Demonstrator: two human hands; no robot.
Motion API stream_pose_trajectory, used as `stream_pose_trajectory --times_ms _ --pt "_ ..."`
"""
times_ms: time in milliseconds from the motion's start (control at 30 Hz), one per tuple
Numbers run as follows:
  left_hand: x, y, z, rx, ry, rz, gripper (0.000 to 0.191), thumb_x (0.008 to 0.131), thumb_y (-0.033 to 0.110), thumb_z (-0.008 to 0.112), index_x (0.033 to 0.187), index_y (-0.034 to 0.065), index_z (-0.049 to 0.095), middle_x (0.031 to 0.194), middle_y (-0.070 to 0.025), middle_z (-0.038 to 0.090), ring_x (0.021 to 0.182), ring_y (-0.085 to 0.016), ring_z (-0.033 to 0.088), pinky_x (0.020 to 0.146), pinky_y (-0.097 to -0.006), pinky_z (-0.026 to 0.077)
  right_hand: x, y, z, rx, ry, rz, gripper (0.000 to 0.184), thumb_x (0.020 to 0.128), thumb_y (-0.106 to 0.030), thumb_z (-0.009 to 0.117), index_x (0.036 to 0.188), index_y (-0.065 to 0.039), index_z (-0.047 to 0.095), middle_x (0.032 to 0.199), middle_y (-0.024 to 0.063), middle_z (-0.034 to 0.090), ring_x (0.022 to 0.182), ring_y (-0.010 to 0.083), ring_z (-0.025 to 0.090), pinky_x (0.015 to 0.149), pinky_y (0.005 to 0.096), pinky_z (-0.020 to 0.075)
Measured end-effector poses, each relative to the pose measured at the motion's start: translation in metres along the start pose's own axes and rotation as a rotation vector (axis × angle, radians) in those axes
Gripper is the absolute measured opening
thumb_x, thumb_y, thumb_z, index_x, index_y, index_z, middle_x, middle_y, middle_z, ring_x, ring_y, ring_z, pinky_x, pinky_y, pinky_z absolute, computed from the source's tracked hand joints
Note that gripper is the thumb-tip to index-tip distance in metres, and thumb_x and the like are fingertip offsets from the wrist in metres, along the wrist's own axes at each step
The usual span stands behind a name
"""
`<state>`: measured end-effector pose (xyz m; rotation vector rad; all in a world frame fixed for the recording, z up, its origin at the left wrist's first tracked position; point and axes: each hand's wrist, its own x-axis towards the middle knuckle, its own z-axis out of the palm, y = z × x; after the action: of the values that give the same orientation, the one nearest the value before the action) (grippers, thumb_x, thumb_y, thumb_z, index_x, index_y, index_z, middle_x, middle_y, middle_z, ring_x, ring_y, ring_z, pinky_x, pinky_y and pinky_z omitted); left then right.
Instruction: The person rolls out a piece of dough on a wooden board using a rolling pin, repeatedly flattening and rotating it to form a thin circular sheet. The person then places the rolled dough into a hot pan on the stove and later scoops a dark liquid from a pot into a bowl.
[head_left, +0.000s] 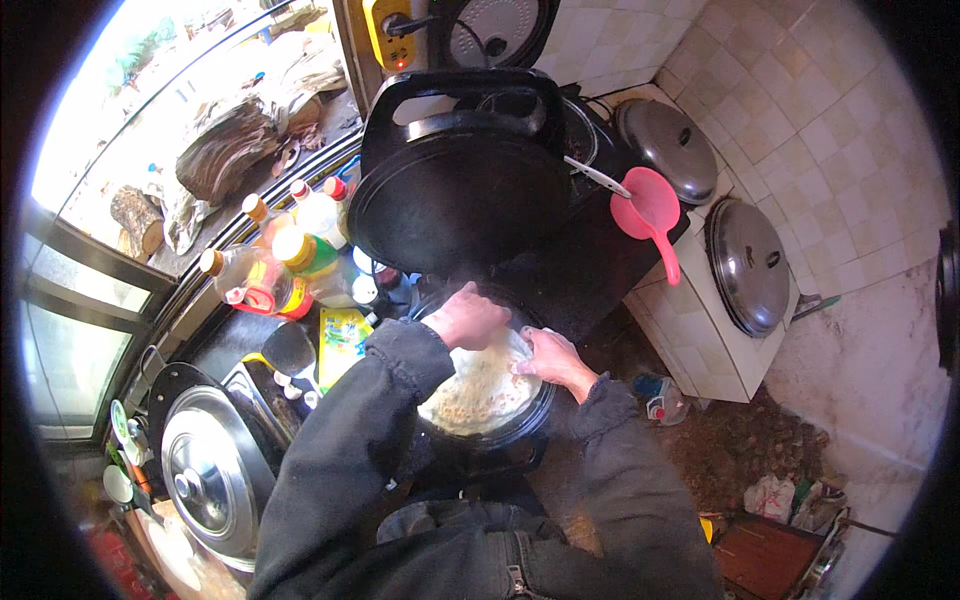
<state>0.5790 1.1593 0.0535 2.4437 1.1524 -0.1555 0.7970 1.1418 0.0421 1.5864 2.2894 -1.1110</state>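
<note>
A pale round flatbread with light brown spots lies in the lower pan of a black electric griddle. The griddle's lid stands raised behind it. At the bread's far edge, my left hand is curled with the knuckles up and seems to grip the dough; its fingertips are partly hidden. My right hand pinches the far right edge between thumb and fingers, and the bread puckers there. Haze like steam hangs around both hands.
Several bottles and a yellow pouch crowd the left. A steel lid leans at lower left. A pink ladle lies on the dark surface at right, with a lidded pot beyond. A power strip hangs above.
</note>
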Motion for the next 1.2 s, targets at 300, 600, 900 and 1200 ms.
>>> stream_pose_trajectory --times_ms 300,600,900,1200 --pt "-0.081 0.001 -0.039 -0.006 0.247 -0.059 0.009 0.084 0.018 0.065 0.087 0.0099 0.067 0.075 -0.0098 0.071 0.076 -0.03 0.071 0.083 -0.0429 0.046 -0.015 -0.065 -0.037 0.043 0.091 -0.301 0.043 0.072 -0.018 0.077 0.111 -0.003 0.067 0.099 0.0213 0.072 0.098 0.0382 0.071 0.083 0.046 0.0556" --pt "-0.135 0.111 0.019 0.228 0.807 -0.227 0.022 0.08 0.018 0.067 0.101 0.0123 0.062 0.098 -0.0056 0.064 0.095 -0.025 0.064 0.085 -0.0429 0.046 -0.04 -0.063 -0.031 -0.389 0.427 -0.902 0.029 0.075 -0.005 0.07 0.103 -0.011 0.067 0.111 0.0088 0.065 0.106 0.0289 0.062 0.085 0.0419 0.0475" --pt "-0.057 0.202 0.14 0.169 0.689 -0.296 0.017 0.086 0.022 0.059 0.1 0.0118 0.057 0.091 -0.0038 0.055 0.086 -0.02 0.059 0.086 -0.0404 0.048 -0.071 0.048 0.025 -0.485 0.513 -0.865 0.021 0.081 -0.006 0.065 0.101 -0.012 0.064 0.112 0.0076 0.066 0.096 0.0246 0.064 0.08 0.0384 0.0489" --pt "-0.055 0.158 0.146 0.251 0.708 -0.392 0.018 0.085 0.025 0.062 0.096 0.0109 0.058 0.087 -0.0061 0.056 0.083 -0.022 0.06 0.083 -0.0432 0.045 -0.028 0.031 0.047 -0.405 0.59 -0.866 0.018 0.084 -0.008 0.062 0.102 -0.008 0.064 0.107 0.0092 0.064 0.093 0.0292 0.063 0.082 0.0408 0.0514"
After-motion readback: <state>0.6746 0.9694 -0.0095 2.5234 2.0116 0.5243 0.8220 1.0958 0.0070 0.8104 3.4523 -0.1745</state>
